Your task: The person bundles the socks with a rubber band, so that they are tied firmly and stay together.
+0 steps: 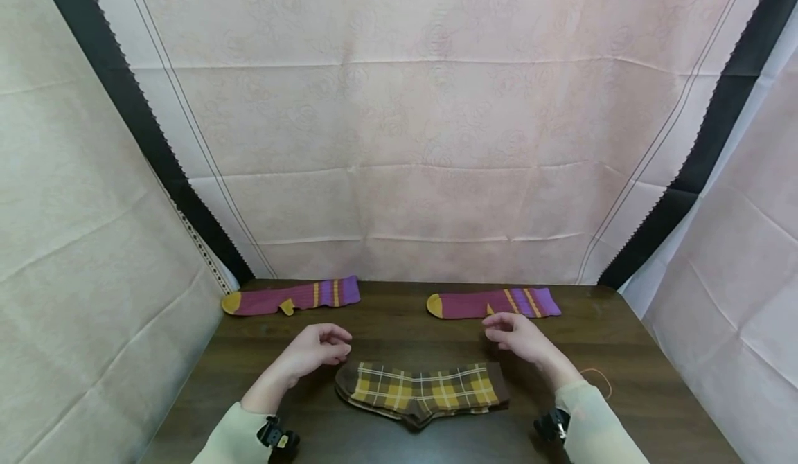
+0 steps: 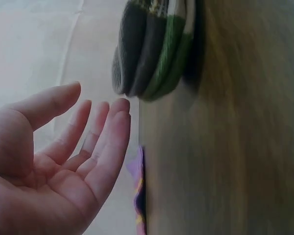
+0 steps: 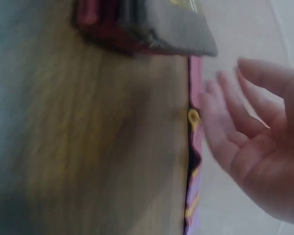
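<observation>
A stack of socks with a brown-and-yellow plaid sock (image 1: 430, 389) on top lies at the front middle of the dark table. In the left wrist view, the stack's edge (image 2: 161, 63) shows grey and green layers; pink ones show at its edge in the right wrist view. My left hand (image 1: 314, 352) hovers at the stack's left end with bent fingers, holding nothing. Beyond the stack's right end is my right hand (image 1: 520, 339), also holding nothing. Its fingers overlap the lower edge of a maroon-and-purple sock (image 1: 464, 305) in the head view. A matching sock (image 1: 268, 301) lies at back left.
The brown wooden table (image 1: 399, 329) meets a pale cloth wall (image 1: 405, 208) at the back, with more cloth on both sides. A thin orange loop (image 1: 603, 375) shows beside the right sleeve (image 1: 595, 419).
</observation>
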Demonstrator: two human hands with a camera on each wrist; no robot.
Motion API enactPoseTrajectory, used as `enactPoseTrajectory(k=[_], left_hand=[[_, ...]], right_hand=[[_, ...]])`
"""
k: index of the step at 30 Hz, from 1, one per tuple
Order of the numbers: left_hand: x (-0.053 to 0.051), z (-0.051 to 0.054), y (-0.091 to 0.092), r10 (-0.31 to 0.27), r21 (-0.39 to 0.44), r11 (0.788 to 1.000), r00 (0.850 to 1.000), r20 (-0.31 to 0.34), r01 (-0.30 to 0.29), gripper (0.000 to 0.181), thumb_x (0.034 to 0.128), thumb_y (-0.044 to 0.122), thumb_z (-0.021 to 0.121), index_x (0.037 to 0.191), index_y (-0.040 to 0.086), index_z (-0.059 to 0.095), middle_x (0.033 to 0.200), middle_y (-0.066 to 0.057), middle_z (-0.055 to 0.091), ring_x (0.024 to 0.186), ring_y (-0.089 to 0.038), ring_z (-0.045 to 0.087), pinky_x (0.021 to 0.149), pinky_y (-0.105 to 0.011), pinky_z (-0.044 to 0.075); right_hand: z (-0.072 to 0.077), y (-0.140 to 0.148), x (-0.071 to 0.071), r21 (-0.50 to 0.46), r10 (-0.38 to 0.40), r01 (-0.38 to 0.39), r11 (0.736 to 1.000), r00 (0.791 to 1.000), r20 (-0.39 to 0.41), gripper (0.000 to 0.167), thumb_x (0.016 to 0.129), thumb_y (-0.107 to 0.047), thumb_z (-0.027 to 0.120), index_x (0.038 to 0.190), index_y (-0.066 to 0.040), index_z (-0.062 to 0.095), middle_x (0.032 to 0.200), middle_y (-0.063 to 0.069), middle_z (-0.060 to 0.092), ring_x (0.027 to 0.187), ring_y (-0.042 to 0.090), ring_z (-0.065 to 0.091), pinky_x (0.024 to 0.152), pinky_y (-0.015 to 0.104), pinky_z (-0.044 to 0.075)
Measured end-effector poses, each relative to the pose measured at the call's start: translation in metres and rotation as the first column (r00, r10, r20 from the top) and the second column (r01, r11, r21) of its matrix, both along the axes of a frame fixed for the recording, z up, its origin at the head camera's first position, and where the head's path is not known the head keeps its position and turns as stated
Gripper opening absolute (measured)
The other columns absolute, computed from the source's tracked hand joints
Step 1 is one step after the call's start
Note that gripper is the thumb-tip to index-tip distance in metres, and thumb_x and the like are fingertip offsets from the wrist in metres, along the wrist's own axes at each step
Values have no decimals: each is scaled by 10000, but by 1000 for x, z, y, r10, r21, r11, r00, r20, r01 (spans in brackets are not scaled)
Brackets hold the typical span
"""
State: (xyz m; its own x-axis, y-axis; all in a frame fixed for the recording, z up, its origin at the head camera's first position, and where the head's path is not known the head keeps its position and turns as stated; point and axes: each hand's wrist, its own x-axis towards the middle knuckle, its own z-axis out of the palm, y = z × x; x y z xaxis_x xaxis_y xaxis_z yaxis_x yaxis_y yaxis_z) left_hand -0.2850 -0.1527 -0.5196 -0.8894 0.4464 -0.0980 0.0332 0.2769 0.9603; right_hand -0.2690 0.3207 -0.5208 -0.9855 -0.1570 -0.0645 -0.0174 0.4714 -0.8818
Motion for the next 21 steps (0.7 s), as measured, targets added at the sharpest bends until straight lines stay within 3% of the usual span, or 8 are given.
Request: enactPoseTrajectory(k=[4, 8, 14, 21], left_hand=[[-1, -2, 9, 9, 20, 1000, 1000, 4, -9, 369, 1021, 121, 735, 1289, -113, 639, 1122, -228, 712, 1005, -349, 728, 895, -497, 618], [-1, -3, 18, 14, 33, 999, 1000, 1, -14, 363, 1020, 129, 741, 1280, -106, 648, 1122, -220, 714, 993, -315, 731, 874, -440, 625], [1, -2, 24, 19, 44, 999, 1000, -23, -18, 348, 1023, 117, 733, 1272, -113, 651, 1098, -196, 721, 969, -293, 735, 856, -420, 630], [3, 0, 25, 28, 47, 999, 999, -19, -27, 345, 1020, 109, 736, 1276, -107, 653, 1107, -226, 720, 978, -306, 737, 858, -420, 631]], right_hand=[[0, -11, -21, 76, -74, 83, 994, 991, -108, 278, 1064, -113, 679, 1314, 6, 703, 1225, 159, 717, 1065, 332, 685, 876, 477, 588], [2, -18, -37, 173, -95, 126, 977, 980, -175, 301, 1049, -125, 699, 1338, -41, 710, 1308, 148, 704, 1194, 377, 644, 973, 549, 530], [-4, -21, -51, 215, -105, 145, 966, 976, -189, 341, 1045, -106, 694, 1378, -32, 688, 1397, 210, 662, 1284, 427, 606, 1056, 619, 484], [-11, -26, -60, 247, -91, 138, 959, 977, -191, 402, 1061, -111, 665, 1451, -21, 632, 1463, 220, 622, 1353, 436, 563, 1108, 620, 445]])
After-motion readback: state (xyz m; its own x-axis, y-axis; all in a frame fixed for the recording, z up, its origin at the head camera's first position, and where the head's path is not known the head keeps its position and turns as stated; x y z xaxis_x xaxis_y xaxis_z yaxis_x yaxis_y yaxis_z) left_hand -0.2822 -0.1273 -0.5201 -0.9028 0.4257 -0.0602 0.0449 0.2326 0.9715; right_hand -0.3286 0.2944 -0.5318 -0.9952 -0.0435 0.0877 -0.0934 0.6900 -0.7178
